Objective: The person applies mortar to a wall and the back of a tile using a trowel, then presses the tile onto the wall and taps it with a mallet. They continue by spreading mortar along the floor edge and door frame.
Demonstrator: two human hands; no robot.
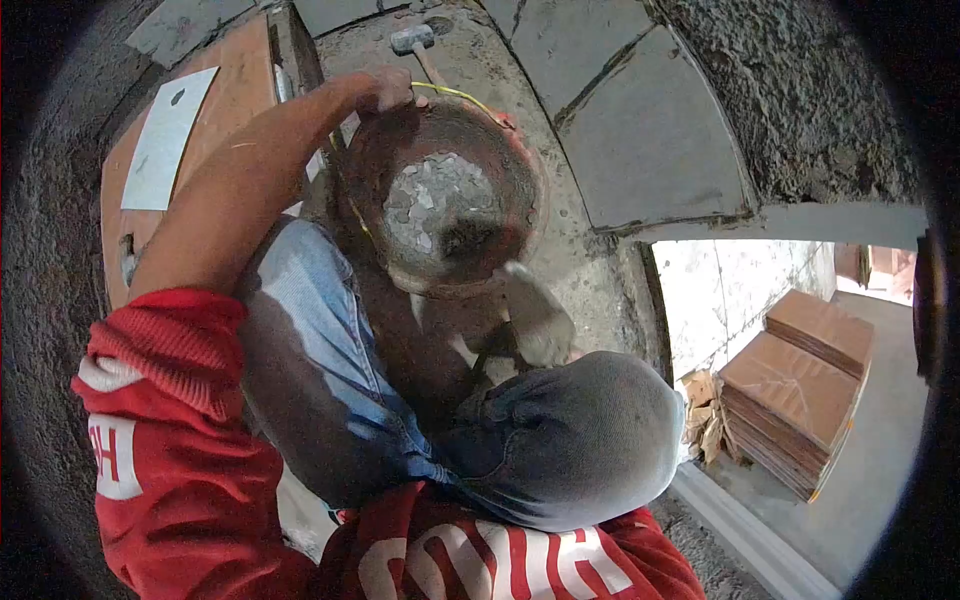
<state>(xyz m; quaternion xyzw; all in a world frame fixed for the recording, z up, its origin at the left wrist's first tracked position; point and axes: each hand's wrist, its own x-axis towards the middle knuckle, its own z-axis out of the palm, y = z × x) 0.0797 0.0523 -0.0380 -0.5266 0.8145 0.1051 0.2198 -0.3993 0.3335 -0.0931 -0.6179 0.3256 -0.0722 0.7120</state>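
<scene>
A round, dirt-caked basin (365, 180) stands between my knees, with pale broken chips (440, 195) inside. My left hand (385, 92) is closed on its far left rim, where a yellow band (450, 91) runs along the edge. Just outside the near right rim is a blurred grey flat piece (540, 318). A small bit of what looks like my right hand (575, 354) shows at that piece's lower edge, beside my knee; its fingers are hidden, so its grip cannot be made out.
Beyond the basin lies a hammer (412, 40). A white sheet (168, 140) rests on a brown board (228, 80) at the left. Large grey slabs (650, 140) are at the upper right. Stacked brown boxes (790, 385) stand in a bright area at the right.
</scene>
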